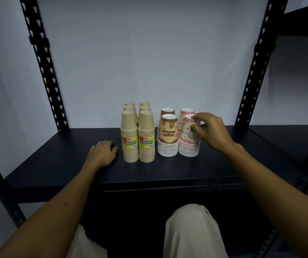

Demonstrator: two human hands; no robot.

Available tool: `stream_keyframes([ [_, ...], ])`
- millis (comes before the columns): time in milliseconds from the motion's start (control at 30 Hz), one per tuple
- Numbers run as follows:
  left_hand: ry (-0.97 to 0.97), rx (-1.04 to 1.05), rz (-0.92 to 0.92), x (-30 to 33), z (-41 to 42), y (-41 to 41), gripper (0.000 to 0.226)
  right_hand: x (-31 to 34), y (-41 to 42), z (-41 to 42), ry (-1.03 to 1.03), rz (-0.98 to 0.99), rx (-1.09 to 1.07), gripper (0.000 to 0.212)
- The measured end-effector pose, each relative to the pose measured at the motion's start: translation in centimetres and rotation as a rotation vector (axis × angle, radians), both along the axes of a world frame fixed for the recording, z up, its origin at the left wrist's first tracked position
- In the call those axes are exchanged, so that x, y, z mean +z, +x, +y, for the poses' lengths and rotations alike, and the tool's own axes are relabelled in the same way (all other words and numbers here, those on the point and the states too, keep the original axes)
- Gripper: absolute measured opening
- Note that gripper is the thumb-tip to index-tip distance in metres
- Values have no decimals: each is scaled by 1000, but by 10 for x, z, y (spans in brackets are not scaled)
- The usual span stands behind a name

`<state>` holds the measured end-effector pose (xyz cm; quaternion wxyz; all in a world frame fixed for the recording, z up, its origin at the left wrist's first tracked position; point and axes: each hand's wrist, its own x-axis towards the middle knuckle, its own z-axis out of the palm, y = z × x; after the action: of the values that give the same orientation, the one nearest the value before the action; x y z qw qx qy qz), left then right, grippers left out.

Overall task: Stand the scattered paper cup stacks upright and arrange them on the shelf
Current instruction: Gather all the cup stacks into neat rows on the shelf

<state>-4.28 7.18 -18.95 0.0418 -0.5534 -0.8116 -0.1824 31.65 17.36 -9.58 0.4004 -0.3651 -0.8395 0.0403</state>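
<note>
Several paper cup stacks stand upside down in rows on the dark shelf [60, 164]. Tan stacks [130, 138] with yellow labels form two columns at the left. Two brown "Happy Birthday" stacks [168, 135] stand to their right. Two pink patterned stacks follow, and my right hand [211, 130] grips the front pink stack [188, 144] near its top with thumb and fingers. My left hand [102, 152] rests knuckles-down on the shelf just left of the tan stacks, fingers curled, holding nothing.
Black perforated uprights [45, 71] frame the shelf at left and right [255, 71], with a pale wall behind. Another dark shelf unit [298, 81] adjoins at the right. My knees in light trousers [190, 229] are below the shelf's front edge.
</note>
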Motion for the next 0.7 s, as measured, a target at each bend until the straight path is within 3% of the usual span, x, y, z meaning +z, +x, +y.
stream_keyframes([
  [233, 9, -3, -4, 0, -1, 0, 34, -1, 1, 2, 56, -16, -22, 34],
  [467, 4, -11, 6, -1, 1, -3, 29, 24, -5, 19, 21, 98, -74, 39],
  [567, 7, -8, 16, -2, 2, -4, 30, 49, -18, 30, -53, 3, -90, 35],
  [700, 12, -11, 2, -2, 3, -5, 30, 76, -38, 43, -196, -269, -107, 33],
])
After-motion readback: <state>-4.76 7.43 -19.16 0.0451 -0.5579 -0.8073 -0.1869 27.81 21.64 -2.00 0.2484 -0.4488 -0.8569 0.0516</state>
